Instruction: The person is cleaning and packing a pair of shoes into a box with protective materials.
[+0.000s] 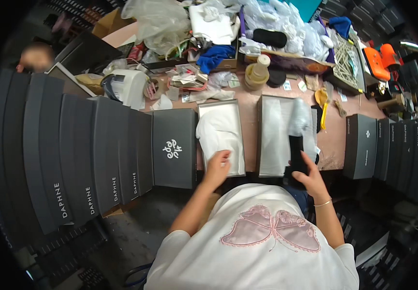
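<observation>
Two open shoe boxes lined with white tissue paper sit side by side at the table's near edge. My left hand (pixel 217 166) rests flat on the tissue in the left box (pixel 221 133), fingers spread. My right hand (pixel 308 176) grips a black shoe (pixel 297 155) partly wrapped in a clear plastic bag, held upright over the near right corner of the right box (pixel 279 135).
A row of closed dark grey boxes (pixel 97 154) fans out on the left, and another row (pixel 388 145) stands on the right. The far table (pixel 252 104) is cluttered with plastic bags, cloth, tape rolls (pixel 257 75) and a white device (pixel 126 87). A person sits at far left.
</observation>
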Demonstrator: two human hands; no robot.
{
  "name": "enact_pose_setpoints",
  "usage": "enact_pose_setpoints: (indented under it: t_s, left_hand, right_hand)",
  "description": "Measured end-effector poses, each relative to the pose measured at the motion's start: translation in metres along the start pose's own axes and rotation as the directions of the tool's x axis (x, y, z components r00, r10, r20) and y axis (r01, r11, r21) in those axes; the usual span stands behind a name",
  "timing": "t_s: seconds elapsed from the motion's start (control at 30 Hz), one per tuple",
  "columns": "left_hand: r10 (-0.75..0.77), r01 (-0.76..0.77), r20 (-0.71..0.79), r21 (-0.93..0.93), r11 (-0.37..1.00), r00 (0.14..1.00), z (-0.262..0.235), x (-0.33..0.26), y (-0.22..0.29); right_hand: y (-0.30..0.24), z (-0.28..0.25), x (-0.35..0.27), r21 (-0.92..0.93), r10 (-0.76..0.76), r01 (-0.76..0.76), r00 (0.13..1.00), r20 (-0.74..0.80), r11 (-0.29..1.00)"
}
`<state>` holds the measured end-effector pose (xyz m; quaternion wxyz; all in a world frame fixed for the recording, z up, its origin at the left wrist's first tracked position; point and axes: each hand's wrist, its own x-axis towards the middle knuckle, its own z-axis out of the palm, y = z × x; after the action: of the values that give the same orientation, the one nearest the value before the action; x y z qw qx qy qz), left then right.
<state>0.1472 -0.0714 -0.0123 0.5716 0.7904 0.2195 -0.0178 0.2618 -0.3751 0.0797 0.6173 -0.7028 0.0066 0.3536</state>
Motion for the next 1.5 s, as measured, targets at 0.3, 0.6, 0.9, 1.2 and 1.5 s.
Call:
enact_pose_setpoints:
  t_s: [0.3,0.6,0.9,1.2,1.5]
  left_hand:
    - [0.081,-0.308,0.471,0.43,0.849,0.879,-0.01,-0.006,-0.046]
    - [-0.066,-0.081,0.434,0.312,0.947,0.898,-0.039,0.013,-0.034]
    - [0.145,-0.321,0.449,0.345,0.882,0.882,-0.034,0.016,-0.074]
    - [0.356,-0.335,-0.066,0.218,0.917,0.932,-0.052,0.049,0.083]
    - [0.07,-0.124,0.415,0.104,0.987,0.907,-0.07,0.008,0.132]
  right_hand:
    - [0.007,-0.02,-0.036,-0.031,0.238,-0.244,0.9,0.365,0.969]
    - [-0.03,-0.021,-0.029,0.258,0.135,-0.243,0.917,0.374,0.935]
    - [-0.035,-0.003,-0.025,0.338,0.037,-0.175,0.925,0.378,0.925]
    - [-0.041,0.004,0.012,0.075,0.21,-0.406,0.613,0.762,0.911]
    - [-0.025,0.034,0.045,0.315,0.145,-0.382,0.804,0.577,0.869]
